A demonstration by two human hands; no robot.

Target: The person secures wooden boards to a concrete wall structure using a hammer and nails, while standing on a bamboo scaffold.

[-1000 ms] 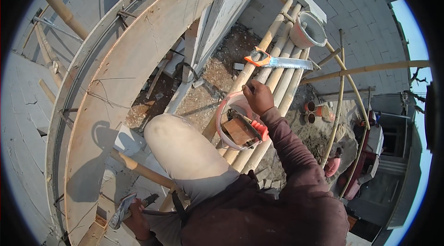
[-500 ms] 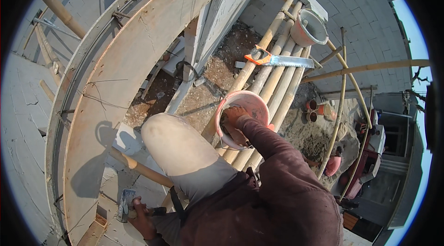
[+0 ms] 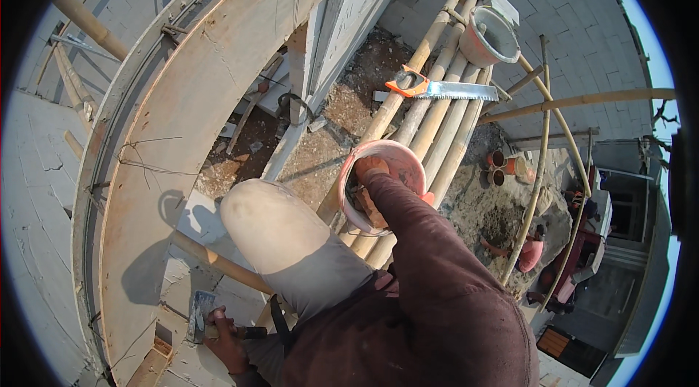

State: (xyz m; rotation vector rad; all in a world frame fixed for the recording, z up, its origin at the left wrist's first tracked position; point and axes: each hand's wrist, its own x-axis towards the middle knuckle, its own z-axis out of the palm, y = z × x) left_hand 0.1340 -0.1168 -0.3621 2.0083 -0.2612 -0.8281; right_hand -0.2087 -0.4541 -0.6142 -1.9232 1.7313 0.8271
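My left hand (image 3: 227, 343), low in the view, is closed round a trowel. The trowel's blade (image 3: 199, 312) is grey and smeared. A dark handle end shows beside my fingers. My right arm reaches forward into a pinkish bucket (image 3: 405, 159) on the bamboo poles. Inside it, my right hand (image 3: 370, 168) is bent downward with its fingers curled; what they hold, if anything, is hidden. A reddish-brown flat piece (image 3: 373, 209) shows just below that hand in the bucket; I cannot tell its kind.
Bamboo poles (image 3: 457, 112) form a platform, bearing an orange-handled saw (image 3: 451, 91) and another bucket (image 3: 486, 43). A curved formwork board (image 3: 171, 107) with wires rises on the left. Below right, a person in a pink top (image 3: 531, 254) crouches near a sand heap (image 3: 480, 205).
My right hand has shifted slightly up inside the bucket, and more of the reddish-brown piece shows. My left hand still holds the trowel, its blade tilted a little differently. The person below has moved.
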